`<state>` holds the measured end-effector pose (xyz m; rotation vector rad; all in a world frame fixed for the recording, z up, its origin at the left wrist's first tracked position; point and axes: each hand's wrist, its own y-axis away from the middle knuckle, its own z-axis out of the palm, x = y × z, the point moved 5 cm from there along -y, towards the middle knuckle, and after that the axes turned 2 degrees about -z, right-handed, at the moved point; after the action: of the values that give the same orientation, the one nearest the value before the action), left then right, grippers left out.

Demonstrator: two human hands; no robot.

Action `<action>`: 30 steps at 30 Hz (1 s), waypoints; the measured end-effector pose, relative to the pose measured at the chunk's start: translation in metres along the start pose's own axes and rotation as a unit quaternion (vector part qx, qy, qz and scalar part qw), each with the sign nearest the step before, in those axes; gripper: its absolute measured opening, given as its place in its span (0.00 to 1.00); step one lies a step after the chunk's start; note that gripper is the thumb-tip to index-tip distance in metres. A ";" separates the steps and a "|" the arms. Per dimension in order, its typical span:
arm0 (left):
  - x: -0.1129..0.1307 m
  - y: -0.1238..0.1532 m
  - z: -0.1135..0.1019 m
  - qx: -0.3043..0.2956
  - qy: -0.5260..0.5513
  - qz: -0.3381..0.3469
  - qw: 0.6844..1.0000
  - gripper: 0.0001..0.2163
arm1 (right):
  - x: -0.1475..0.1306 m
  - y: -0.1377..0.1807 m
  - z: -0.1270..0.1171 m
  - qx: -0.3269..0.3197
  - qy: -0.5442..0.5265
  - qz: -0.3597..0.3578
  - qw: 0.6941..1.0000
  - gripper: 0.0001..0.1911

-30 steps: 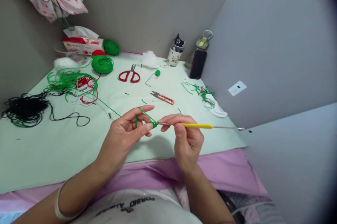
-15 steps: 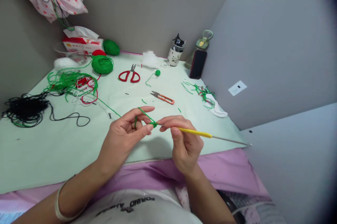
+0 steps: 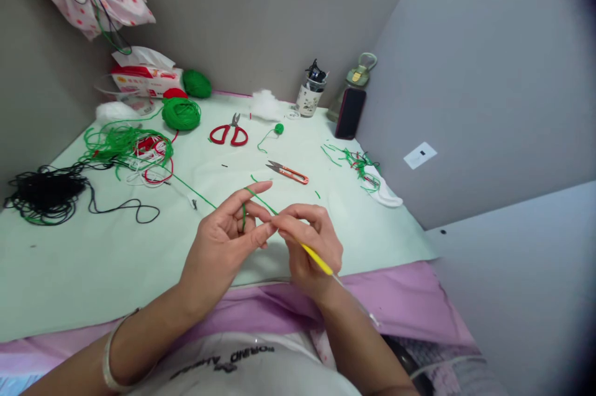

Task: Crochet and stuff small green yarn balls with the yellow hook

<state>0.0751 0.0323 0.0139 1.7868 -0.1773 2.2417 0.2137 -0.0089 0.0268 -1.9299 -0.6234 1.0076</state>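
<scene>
My right hand [image 3: 313,247] is closed on a crochet hook [image 3: 318,259] with a yellow grip, its metal rear end slanting down to the right. Opposite it, my left hand [image 3: 228,238] pinches at the fingertips, where the small green crochet piece is now hidden. Green yarn [image 3: 263,202] runs over my raised left index finger to that spot, and a loop of it circles another finger. Both hands' fingertips meet above the table's front part. The yarn trails back left toward a green yarn ball [image 3: 181,113].
Orange thread snips [image 3: 287,172] and red-handled scissors [image 3: 229,134] lie beyond my hands. Tangled green yarn [image 3: 121,144] and black cord [image 3: 46,191] spread at left. A phone [image 3: 351,113] leans on a bottle [image 3: 361,76] at back right. Yarn scraps [image 3: 361,166] lie at right.
My right hand has moved slightly left, against the left fingertips. The hook's rear end has swung downward and toward me. The green piece has gone out of sight behind the fingers.
</scene>
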 end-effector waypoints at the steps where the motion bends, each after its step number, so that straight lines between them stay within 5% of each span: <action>1: 0.000 0.000 0.000 -0.008 0.013 0.000 1.000 0.21 | 0.000 -0.002 -0.002 0.006 -0.022 0.015 1.000 0.18; 13: 0.002 0.000 -0.002 -0.009 0.066 -0.018 0.998 0.19 | 0.001 -0.004 -0.012 0.052 -0.123 0.076 0.988 0.17; 19: 0.004 -0.002 -0.002 0.004 0.083 -0.014 0.996 0.19 | -0.009 0.004 -0.010 0.017 0.012 -0.008 1.000 0.22; 22: 0.001 -0.003 0.001 -0.023 0.141 -0.075 0.987 0.19 | -0.013 0.008 -0.006 -0.008 0.072 -0.056 0.996 0.23; 26: -0.008 -0.006 0.000 -0.065 0.212 -0.167 0.961 0.16 | -0.002 0.000 -0.009 0.026 -0.067 0.070 0.995 0.17; 30: -0.007 -0.012 -0.008 -0.067 0.181 -0.132 0.972 0.15 | 0.013 -0.003 -0.011 0.087 -0.192 0.220 0.952 0.09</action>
<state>0.0721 0.0451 0.0039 1.2251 -0.0137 2.2513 0.2304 -0.0027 0.0274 -1.7629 -0.2986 1.6885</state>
